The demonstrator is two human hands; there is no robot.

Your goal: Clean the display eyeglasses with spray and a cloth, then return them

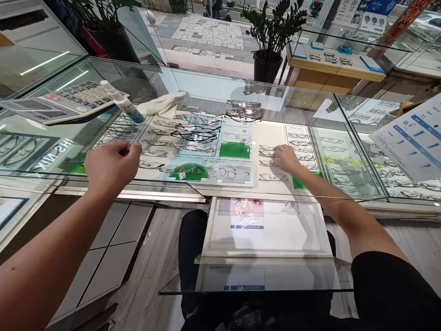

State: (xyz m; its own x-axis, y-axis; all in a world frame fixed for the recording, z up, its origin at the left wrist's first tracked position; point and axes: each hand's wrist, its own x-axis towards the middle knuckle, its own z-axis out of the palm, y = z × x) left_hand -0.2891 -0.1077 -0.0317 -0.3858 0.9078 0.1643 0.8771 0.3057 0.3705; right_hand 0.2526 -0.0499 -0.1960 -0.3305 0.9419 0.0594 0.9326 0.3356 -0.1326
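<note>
My left hand [112,165] rests over the glass counter top [41,151] with its fingers curled and pinched together; a thin glass edge runs up from the fingertips, and I cannot make out what they grip. My right hand [285,158] reaches inside the display case [272,133], its fingers closed on a thin pair of glasses [267,162] among rows of frames lying on the white display board. More frames [195,134] lie in the middle of the case, around green sign plates [234,150].
A spray bottle [122,103], a calculator [74,99] and a pale cloth [163,105] lie on the glass top at the back left. A pulled-out white tray [268,248] sits below, above my knees. Printed sheets [413,138] lie at the right. Potted plants [270,37] stand behind.
</note>
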